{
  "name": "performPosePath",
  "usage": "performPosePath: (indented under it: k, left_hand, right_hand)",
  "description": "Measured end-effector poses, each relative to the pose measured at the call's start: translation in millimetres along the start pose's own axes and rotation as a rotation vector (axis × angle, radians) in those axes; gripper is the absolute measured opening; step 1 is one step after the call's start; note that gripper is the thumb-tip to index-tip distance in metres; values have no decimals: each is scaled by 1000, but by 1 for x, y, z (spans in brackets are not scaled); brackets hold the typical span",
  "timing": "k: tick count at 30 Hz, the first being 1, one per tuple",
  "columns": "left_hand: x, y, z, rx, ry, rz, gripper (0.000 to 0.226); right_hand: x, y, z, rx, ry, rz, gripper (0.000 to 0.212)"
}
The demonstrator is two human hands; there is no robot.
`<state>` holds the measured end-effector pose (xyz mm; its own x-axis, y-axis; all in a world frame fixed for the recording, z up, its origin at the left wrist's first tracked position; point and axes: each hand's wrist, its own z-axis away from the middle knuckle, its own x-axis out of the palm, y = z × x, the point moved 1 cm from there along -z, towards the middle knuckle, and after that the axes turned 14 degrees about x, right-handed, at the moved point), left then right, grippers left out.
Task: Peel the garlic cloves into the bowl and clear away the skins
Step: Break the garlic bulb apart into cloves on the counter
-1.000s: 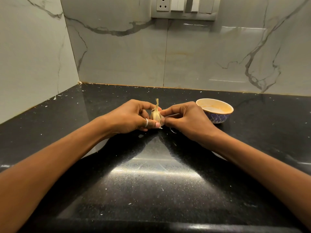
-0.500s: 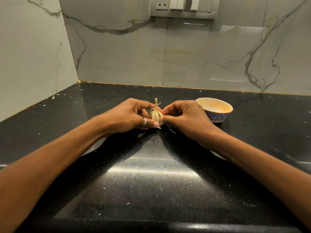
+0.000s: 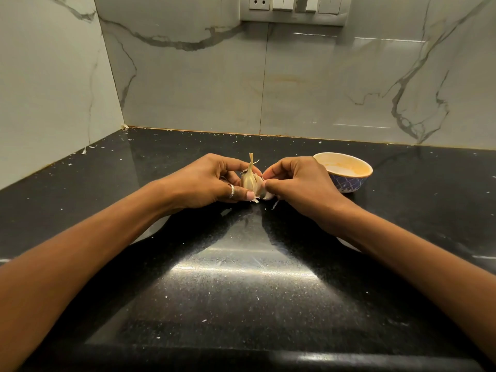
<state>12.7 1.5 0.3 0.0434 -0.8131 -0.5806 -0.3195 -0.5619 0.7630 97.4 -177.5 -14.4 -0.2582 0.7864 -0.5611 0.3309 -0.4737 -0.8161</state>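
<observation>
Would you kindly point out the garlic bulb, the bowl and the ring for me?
garlic bulb point(image 3: 249, 181): head view, papery body below the stalk.
bowl point(image 3: 349, 182): head view, blue patterned outer wall.
ring point(image 3: 231, 191): head view, band around the finger.

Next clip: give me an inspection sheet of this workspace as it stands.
Surface: black speckled countertop, glossy, with glare.
Job's things: garlic bulb, stem up, between both hands; bowl just beyond the right hand, no cloves visible inside.
Clutter: skin flakes scattered on the counter.
Hands: left hand, wearing a ring, grips the bulb; right hand pinches its lower side.
Cables: nothing seen.
Surroundings: marble-look wall tiles, switch panel with a socket.
</observation>
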Motion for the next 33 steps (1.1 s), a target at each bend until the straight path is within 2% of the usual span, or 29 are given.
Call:
performPosePath:
  k: [8,25,33]
  left_hand:
    - [0,-4,-1,-14,-19,44,43]
    - [5,-6,-1,29,-6,102,42]
    - [6,-5,-1,37,22,135,41]
  right_hand:
    - [-1,-2,4,-27,51,81,15]
    - [-1,0,-1,-101,60,-15,10]
    - [-2,-1,0,-146,73,44,13]
